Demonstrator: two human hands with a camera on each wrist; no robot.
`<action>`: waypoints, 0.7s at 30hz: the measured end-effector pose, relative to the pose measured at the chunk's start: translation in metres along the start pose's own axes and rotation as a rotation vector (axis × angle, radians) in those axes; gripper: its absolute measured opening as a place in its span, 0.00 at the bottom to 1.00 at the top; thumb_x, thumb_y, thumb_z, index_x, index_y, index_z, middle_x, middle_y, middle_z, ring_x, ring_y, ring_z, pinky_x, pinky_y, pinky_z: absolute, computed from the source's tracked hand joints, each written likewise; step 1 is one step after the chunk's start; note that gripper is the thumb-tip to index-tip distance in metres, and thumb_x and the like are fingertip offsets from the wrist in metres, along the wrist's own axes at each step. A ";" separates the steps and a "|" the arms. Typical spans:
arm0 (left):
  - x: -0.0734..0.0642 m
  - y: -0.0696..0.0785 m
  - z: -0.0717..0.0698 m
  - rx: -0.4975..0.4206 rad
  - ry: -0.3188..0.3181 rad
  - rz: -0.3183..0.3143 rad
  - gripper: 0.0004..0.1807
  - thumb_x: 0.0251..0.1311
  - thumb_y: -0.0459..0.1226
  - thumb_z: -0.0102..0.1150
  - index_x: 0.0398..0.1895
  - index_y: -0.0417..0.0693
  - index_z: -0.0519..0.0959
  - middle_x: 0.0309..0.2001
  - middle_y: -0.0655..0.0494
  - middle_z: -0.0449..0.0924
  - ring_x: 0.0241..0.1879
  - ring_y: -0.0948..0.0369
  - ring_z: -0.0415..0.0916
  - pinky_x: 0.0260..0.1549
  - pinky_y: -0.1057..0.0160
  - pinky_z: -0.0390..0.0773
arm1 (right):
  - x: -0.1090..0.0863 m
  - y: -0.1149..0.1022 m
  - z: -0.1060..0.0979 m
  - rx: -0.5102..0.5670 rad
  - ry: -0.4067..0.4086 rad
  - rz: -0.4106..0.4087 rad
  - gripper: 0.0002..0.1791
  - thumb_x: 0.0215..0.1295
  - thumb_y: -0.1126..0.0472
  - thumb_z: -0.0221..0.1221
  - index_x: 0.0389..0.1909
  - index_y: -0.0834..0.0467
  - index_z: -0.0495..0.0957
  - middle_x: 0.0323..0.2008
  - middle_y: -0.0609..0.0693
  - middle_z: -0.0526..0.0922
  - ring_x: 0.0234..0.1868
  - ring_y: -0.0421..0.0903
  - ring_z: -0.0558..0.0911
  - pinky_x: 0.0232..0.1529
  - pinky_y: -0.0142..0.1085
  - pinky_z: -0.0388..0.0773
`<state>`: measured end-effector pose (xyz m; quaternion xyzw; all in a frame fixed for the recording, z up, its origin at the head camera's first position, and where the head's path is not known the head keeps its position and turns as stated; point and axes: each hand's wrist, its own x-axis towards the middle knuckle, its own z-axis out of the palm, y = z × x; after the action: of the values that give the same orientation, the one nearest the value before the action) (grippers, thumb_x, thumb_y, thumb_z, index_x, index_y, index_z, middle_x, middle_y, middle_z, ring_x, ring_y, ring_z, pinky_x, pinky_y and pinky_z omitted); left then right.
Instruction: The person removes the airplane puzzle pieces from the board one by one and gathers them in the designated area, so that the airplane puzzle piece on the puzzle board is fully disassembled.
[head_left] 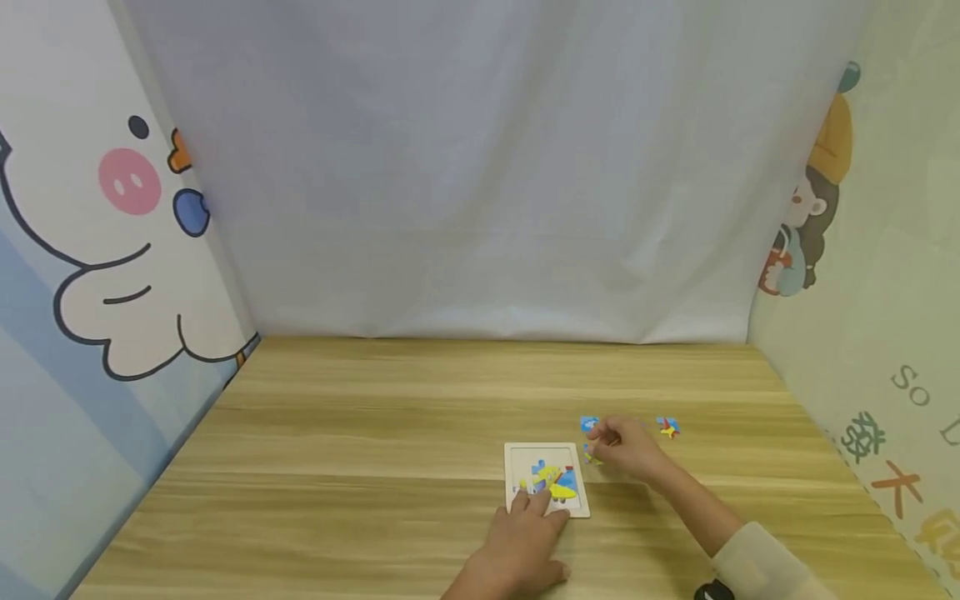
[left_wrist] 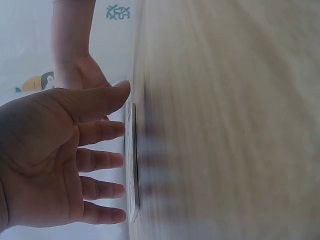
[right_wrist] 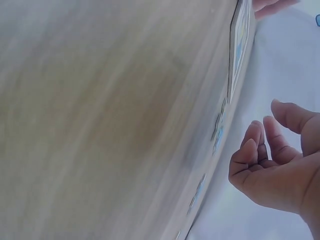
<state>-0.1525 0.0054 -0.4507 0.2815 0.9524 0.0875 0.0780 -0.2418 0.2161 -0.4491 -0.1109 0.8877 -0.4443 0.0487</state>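
A pale-framed jigsaw puzzle board (head_left: 508,467) lies on the table, with a partly assembled blue and yellow picture in it. My left hand (head_left: 522,546) rests its fingertips on the board's near part, fingers spread and fairly straight. To the right of the board, my right hand (head_left: 628,450) hovers over loose puzzle pieces. Its fingers are loosely curled, and the right wrist view shows nothing between thumb and forefinger. One blue piece (head_left: 589,424) lies just left of that hand, and another piece (head_left: 592,456) is partly hidden by its fingers.
A third loose piece (head_left: 667,427), blue with red and yellow, lies beyond the right hand. The wooden table (head_left: 337,467) meets a white curtain (head_left: 465,208) at the back and printed panels on both sides. A dark object (head_left: 714,591) shows by the right sleeve.
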 end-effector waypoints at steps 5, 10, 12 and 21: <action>0.001 0.001 0.003 0.030 -0.007 -0.007 0.34 0.45 0.55 0.67 0.58 0.59 0.73 0.60 0.54 0.66 0.57 0.51 0.63 0.47 0.48 0.70 | 0.000 -0.005 0.008 0.028 -0.029 -0.036 0.10 0.57 0.69 0.59 0.39 0.69 0.75 0.29 0.50 0.76 0.32 0.47 0.76 0.33 0.37 0.75; 0.002 0.001 0.006 0.067 0.003 -0.006 0.34 0.42 0.56 0.69 0.56 0.60 0.74 0.55 0.56 0.68 0.54 0.53 0.64 0.40 0.51 0.73 | 0.003 -0.007 0.018 0.064 -0.066 -0.076 0.11 0.57 0.68 0.60 0.40 0.69 0.76 0.29 0.50 0.76 0.31 0.46 0.76 0.32 0.35 0.75; 0.002 0.000 0.005 0.064 -0.007 -0.004 0.35 0.42 0.55 0.69 0.56 0.59 0.74 0.56 0.56 0.68 0.54 0.53 0.64 0.39 0.53 0.74 | 0.004 -0.008 0.023 0.068 -0.088 -0.099 0.11 0.55 0.69 0.61 0.40 0.69 0.76 0.29 0.49 0.77 0.31 0.45 0.76 0.30 0.33 0.75; 0.001 -0.003 0.002 0.041 -0.027 0.034 0.35 0.43 0.54 0.70 0.58 0.57 0.73 0.54 0.58 0.67 0.55 0.54 0.63 0.38 0.56 0.75 | 0.011 -0.006 0.040 0.050 -0.166 -0.104 0.10 0.55 0.72 0.60 0.39 0.67 0.78 0.30 0.49 0.77 0.33 0.45 0.74 0.33 0.33 0.74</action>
<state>-0.1545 0.0041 -0.4534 0.3001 0.9480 0.0653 0.0837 -0.2441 0.1791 -0.4683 -0.1918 0.8624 -0.4573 0.1018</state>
